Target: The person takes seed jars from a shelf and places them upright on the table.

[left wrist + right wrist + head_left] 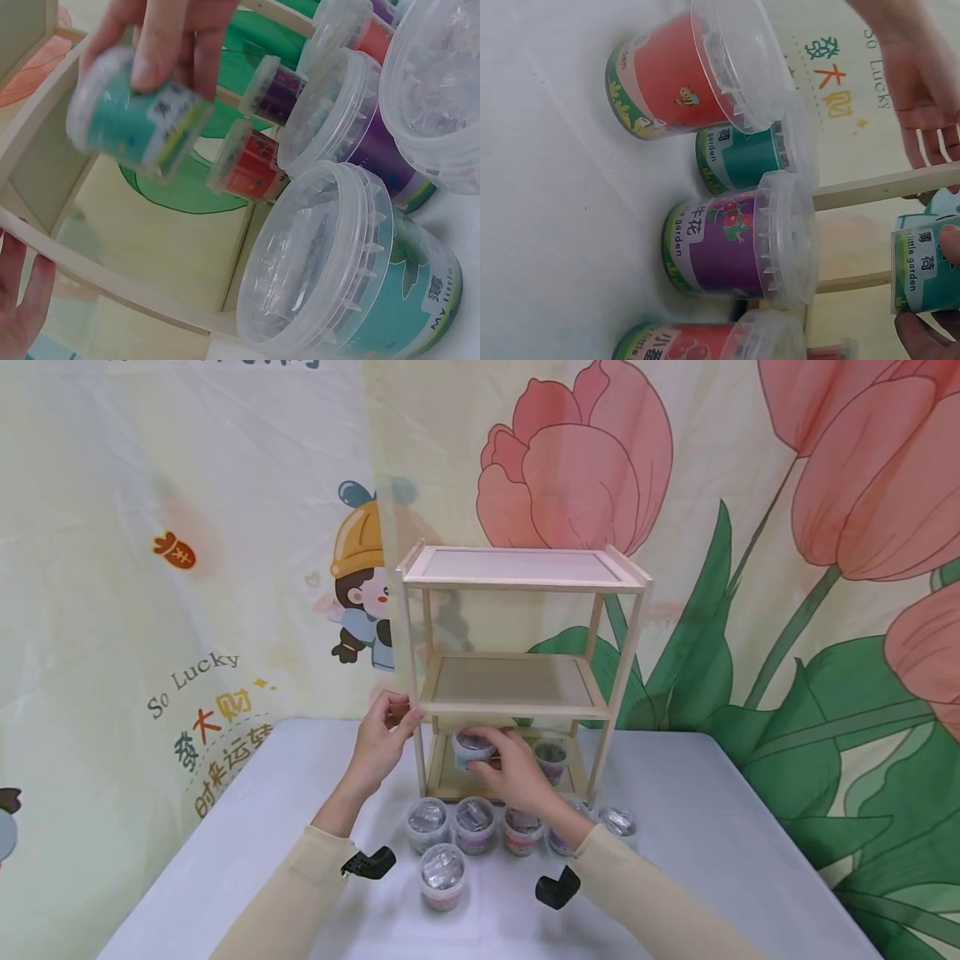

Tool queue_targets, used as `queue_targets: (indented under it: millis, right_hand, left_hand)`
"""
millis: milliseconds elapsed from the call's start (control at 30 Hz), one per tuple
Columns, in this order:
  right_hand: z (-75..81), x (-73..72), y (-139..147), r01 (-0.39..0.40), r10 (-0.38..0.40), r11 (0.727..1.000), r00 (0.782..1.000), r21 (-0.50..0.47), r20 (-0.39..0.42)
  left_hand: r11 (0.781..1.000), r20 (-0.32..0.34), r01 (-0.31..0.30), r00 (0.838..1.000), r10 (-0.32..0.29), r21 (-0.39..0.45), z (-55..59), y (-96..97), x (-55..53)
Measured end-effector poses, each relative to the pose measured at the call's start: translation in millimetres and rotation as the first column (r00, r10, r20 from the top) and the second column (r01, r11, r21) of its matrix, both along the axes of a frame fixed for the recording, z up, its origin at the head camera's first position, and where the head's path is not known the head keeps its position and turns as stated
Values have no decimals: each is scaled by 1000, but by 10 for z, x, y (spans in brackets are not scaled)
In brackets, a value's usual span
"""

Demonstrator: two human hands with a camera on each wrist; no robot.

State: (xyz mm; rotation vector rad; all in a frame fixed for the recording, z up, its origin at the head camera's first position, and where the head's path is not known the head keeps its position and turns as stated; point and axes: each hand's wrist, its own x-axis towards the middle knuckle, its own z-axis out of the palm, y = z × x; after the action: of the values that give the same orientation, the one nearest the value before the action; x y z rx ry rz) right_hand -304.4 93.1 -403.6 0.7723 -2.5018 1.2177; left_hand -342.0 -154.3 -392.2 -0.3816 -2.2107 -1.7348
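Observation:
My right hand (517,772) grips a small plastic tub (471,750) with a clear lid, between thumb and fingers, over the left part of the wooden rack's bottom tier. Its teal, mint-printed label (922,262) faces the right wrist view; it looks tilted and blurred in the left wrist view. My left hand (381,739) holds the front left post of the three-tier rack (517,712) at the middle tier, thumb in front. On the bottom tier, right of my right hand, stands a purple-labelled tub (551,762). A red-labelled tub (251,165) shows beside it in the left wrist view.
Several lidded tubs line up before the rack, among them a teal one (427,827), a purple one (474,825) and a red one (522,833) partly under my right wrist. Another tub (442,877) stands nearer me on the white tabletop (247,860). A printed cloth hangs behind.

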Motion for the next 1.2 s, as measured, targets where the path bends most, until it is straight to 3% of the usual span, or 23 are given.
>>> queue_targets:
  millis: [367, 767, 1200]
  right_hand:
    - [58, 277, 225, 18, -18, 1000, 999, 5, -50]
    - [110, 597, 451, 23, -22, 999, 1000, 31, -18]
    - [-88, 846, 615, 5, -5, 1000, 1000, 21, 0]
  left_hand:
    - [1000, 16, -7, 1000, 7, 4, -47, -23, -11]
    - [1000, 0, -4, 1000, 4, -13, -7, -28, -11]
    - [1000, 4, -12, 1000, 12, -24, -7, -10, -17]
